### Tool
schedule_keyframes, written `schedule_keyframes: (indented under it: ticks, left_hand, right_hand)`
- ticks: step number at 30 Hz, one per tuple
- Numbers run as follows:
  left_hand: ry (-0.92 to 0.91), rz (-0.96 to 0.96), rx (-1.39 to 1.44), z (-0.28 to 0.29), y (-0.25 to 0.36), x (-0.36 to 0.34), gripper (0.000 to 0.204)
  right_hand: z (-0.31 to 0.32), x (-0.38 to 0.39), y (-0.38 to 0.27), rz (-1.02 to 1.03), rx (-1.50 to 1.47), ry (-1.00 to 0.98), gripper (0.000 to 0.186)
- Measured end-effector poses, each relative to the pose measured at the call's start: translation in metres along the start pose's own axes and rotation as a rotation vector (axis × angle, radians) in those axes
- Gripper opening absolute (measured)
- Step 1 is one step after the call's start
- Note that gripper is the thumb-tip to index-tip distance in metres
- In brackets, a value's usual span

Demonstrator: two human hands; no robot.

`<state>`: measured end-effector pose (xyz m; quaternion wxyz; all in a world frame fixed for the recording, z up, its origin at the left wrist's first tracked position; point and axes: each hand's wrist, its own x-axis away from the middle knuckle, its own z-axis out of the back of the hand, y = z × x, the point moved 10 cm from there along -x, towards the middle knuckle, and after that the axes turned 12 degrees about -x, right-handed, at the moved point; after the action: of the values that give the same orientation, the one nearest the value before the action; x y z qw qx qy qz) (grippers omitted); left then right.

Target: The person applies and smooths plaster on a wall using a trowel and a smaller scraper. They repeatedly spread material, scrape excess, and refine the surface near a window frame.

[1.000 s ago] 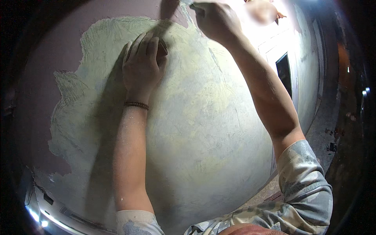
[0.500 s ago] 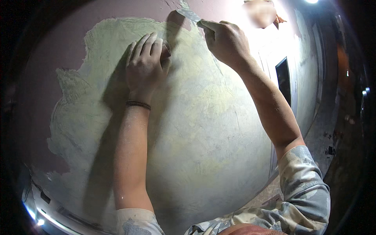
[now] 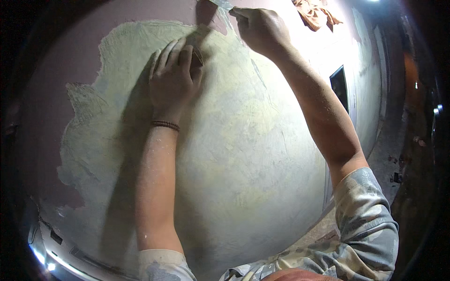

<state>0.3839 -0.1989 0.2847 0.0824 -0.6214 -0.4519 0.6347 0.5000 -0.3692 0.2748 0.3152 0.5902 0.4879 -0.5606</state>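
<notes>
My right hand point(image 3: 265, 30) is closed round a putty knife, high on the wall near the top edge. The knife's thin grey blade point(image 3: 222, 4) lies at the wall where the pale patch meets the pinkish paint, partly cut off by the frame. My left hand point(image 3: 172, 77), with a dark beaded bracelet point(image 3: 165, 125) on the wrist, is raised before the upper part of the patch, fingers bent and side by side. A dark flat edge point(image 3: 198, 58) shows between thumb and forefinger; what it belongs to is hidden.
Pale green-grey filler point(image 3: 234, 154) covers much of the wall, with a ragged border against pinkish paint point(image 3: 42, 140). An orange-brown cloth point(image 3: 315, 14) hangs at upper right under glaring light. Below it is a dark rectangular opening point(image 3: 339, 89). Lights glow at lower left.
My right hand has moved up and slightly left with the putty knife, whose blade is now partly out of frame. My left hand has barely shifted.
</notes>
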Motion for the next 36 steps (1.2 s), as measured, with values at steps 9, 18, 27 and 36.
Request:
schedule_keyframes:
  ticks: [9, 18, 27, 36]
  left_hand:
    - [-0.046, 0.001, 0.004, -0.005, 0.0, -0.003, 0.05]
    - [-0.061, 0.005, -0.01, -0.015, -0.005, -0.001, 0.061]
    - [-0.14, -0.015, -0.043, -0.026, -0.007, 0.0, 0.072]
    - [0.042, 0.068, 0.336, -0.044, -0.01, -0.045, 0.058]
  right_hand:
    - [-0.005, -0.039, 0.004, -0.001, -0.009, 0.049, 0.027]
    - [0.014, 0.142, 0.0, 0.038, 0.012, -0.174, 0.038]
    - [0.144, 0.518, 0.022, -0.865, -0.107, -0.603, 0.039]
    - [0.209, 0.563, 0.024, -1.0, -0.048, -0.654, 0.034]
